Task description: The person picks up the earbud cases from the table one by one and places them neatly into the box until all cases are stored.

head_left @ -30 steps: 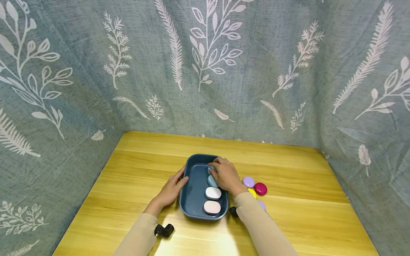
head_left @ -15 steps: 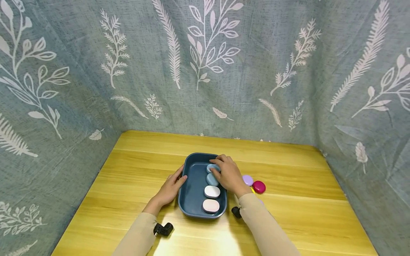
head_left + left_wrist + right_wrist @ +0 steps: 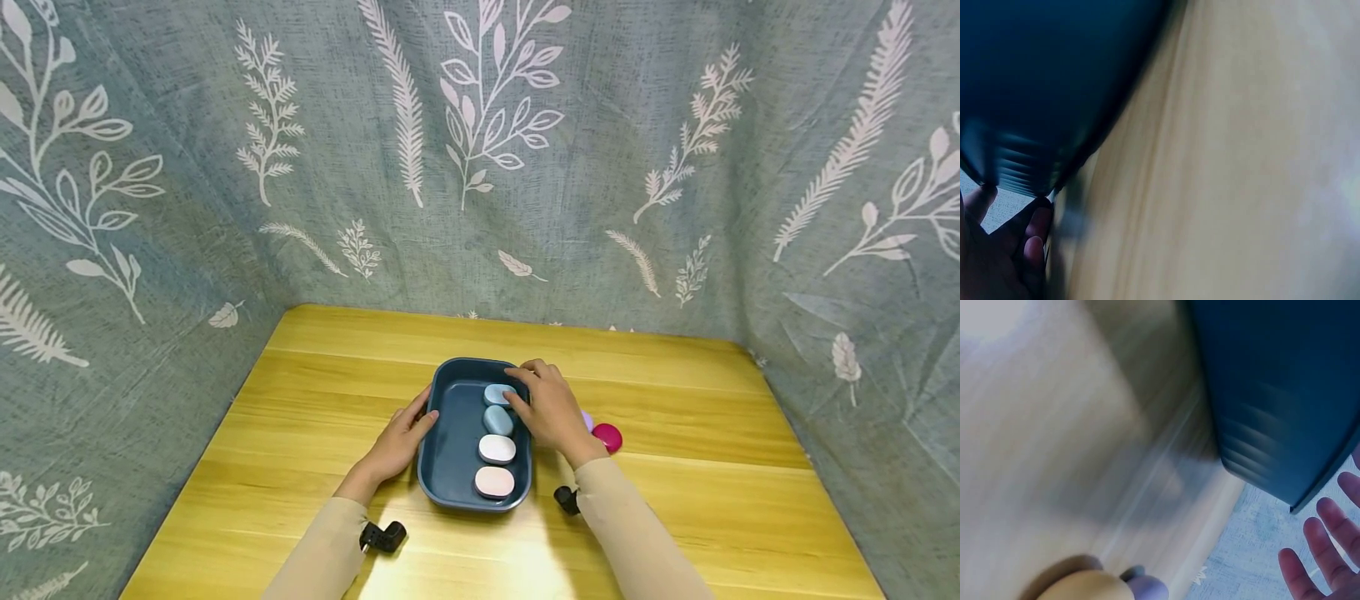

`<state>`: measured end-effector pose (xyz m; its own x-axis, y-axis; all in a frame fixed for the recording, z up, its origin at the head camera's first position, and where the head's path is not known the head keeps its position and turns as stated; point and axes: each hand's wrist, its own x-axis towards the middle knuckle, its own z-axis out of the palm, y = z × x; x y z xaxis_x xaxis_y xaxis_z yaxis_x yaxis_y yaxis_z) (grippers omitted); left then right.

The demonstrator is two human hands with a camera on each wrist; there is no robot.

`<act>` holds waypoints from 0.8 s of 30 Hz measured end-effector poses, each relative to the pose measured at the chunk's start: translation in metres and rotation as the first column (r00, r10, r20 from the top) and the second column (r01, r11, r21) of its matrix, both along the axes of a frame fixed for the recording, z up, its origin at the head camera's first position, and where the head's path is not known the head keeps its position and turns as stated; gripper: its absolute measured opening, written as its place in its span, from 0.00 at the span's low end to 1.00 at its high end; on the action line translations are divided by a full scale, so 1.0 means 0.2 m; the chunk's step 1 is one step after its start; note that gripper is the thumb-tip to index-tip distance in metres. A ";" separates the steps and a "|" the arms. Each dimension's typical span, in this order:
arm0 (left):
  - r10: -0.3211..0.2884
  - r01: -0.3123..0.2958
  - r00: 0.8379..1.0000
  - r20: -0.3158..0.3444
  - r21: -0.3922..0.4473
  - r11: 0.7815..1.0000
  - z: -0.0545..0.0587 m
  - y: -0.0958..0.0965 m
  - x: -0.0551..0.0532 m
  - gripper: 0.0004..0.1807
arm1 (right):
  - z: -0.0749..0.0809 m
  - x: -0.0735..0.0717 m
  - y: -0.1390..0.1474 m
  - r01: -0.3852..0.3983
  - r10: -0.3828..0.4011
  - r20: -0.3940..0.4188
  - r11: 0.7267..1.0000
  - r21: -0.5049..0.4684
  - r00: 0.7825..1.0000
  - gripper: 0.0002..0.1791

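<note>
A dark blue plastic tub (image 3: 453,467) sits mid-table. My left hand (image 3: 400,442) holds its left side, thumb at the rim and fingers along the outer wall. A column of small oval, soap-like pieces lies along the tub's right half: a light blue oval (image 3: 497,395) at the far end, a second blue oval (image 3: 498,421), a white oval (image 3: 497,450) and a pale pink oval (image 3: 494,482) nearest. My right hand (image 3: 553,408) hovers over the right rim, thumb close by the far blue oval. In the right wrist view its fingers (image 3: 1329,540) are spread and hold nothing.
Right of the tub, a crimson round piece (image 3: 607,438) and a lilac piece (image 3: 587,421) lie on the wooden table (image 3: 697,467), partly behind the right arm. A yellow piece (image 3: 1088,586) shows in the right wrist view. A leaf-patterned curtain (image 3: 450,167) surrounds the table.
My right hand has let go of the far light blue oval and drawn back to the right, so the oval shows more fully. The left hand keeps its place on the tub.
</note>
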<state>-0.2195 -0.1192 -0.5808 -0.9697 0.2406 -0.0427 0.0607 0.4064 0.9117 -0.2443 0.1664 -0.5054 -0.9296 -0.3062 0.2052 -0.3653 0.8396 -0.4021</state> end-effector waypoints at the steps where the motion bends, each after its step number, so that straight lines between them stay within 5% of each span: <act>1: 0.000 0.000 1.000 0.002 0.002 1.000 0.00 0.00 0.00 0.32 | 0.00 0.00 0.01 0.002 -0.002 -0.001 1.000 -0.003 1.000 0.24; 24: -0.017 0.017 1.000 -0.008 0.012 1.000 -0.01 -0.01 -0.01 0.32 | 0.00 0.02 0.14 0.078 -0.078 -0.003 0.997 -0.028 0.997 0.24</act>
